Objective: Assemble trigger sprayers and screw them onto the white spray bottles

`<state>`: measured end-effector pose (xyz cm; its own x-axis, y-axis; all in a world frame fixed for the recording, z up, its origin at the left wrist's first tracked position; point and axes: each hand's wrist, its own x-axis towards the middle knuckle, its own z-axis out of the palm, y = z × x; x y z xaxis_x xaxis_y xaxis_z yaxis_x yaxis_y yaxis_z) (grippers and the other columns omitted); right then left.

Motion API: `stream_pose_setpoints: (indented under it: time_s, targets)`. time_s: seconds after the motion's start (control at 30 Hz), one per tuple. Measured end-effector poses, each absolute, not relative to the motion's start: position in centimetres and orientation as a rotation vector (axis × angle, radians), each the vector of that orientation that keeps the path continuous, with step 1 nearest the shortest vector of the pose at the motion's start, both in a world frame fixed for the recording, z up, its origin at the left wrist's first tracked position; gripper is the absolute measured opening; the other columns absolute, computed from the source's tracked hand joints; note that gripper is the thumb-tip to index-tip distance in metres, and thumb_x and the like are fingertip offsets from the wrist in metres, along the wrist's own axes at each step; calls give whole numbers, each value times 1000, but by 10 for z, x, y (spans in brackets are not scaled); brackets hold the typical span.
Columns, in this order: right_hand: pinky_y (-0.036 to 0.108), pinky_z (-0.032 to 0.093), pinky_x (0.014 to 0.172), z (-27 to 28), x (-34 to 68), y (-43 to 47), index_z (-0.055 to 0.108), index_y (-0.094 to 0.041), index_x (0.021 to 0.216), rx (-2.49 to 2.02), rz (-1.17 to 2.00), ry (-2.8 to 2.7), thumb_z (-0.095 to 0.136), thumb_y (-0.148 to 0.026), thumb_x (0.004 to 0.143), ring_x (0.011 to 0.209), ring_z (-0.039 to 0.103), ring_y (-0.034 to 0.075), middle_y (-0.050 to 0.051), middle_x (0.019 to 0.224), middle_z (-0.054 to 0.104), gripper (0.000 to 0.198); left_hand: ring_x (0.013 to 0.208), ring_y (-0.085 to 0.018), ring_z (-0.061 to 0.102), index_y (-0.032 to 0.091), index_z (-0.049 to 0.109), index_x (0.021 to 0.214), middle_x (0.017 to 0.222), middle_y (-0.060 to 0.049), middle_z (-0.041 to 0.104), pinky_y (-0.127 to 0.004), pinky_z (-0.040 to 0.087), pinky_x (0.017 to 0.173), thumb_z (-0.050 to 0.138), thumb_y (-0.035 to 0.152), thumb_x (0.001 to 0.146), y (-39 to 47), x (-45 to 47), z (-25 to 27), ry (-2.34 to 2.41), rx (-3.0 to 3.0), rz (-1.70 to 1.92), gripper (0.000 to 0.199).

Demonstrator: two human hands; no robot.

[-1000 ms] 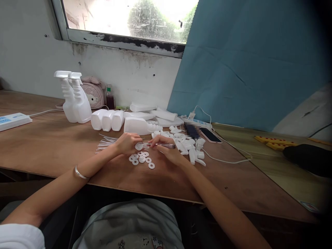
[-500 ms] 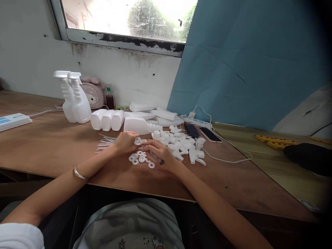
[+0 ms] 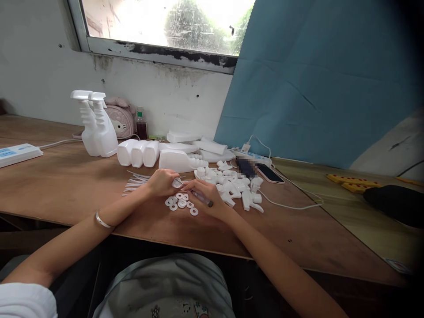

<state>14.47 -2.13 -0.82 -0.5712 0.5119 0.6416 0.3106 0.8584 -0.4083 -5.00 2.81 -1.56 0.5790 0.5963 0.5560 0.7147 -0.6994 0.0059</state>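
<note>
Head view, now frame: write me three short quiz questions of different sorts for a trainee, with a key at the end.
1. True or false: the left hand holds a round white part.

2. Multiple choice: what holds the slim tool?
A) the left hand
B) the right hand
C) neither hand

3. Fill in: the trigger-topped bottles at the left of the picture stand ____, while the long white bottle just beyond the hands lies on its side.

Key: 1. True. 2. B. 3. Upright.
</note>
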Motion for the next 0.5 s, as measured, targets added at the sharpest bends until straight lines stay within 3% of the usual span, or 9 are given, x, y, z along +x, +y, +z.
stream_pose_setpoints:
  time_s: [0.13,0.37,0.5]
  targets:
    - [25,47,63,-2,150,-22,61,-19,84,-745,485,-2153,50,-18,81,71,60,13,2,82,65,11,58,-16,57,15,60,64,63,-6,61,-24,36,51,52,41,75,30,-53,-16,-923,-2722,-694,29]
    - [24,45,61,2,153,-22,63,-18,84,-763,587,-2140,52,-15,78,72,59,14,2,82,66,13,58,-15,55,15,57,63,61,-5,59,-24,35,50,51,39,75,31,-56,-16,-869,-2725,-681,27]
    - [21,41,53,5,151,-23,63,-17,82,-792,665,-2087,50,-9,74,60,55,10,1,79,66,17,56,-14,54,16,54,59,60,-5,58,-24,36,51,50,41,77,30,-56,-14,-844,-2708,-689,31]
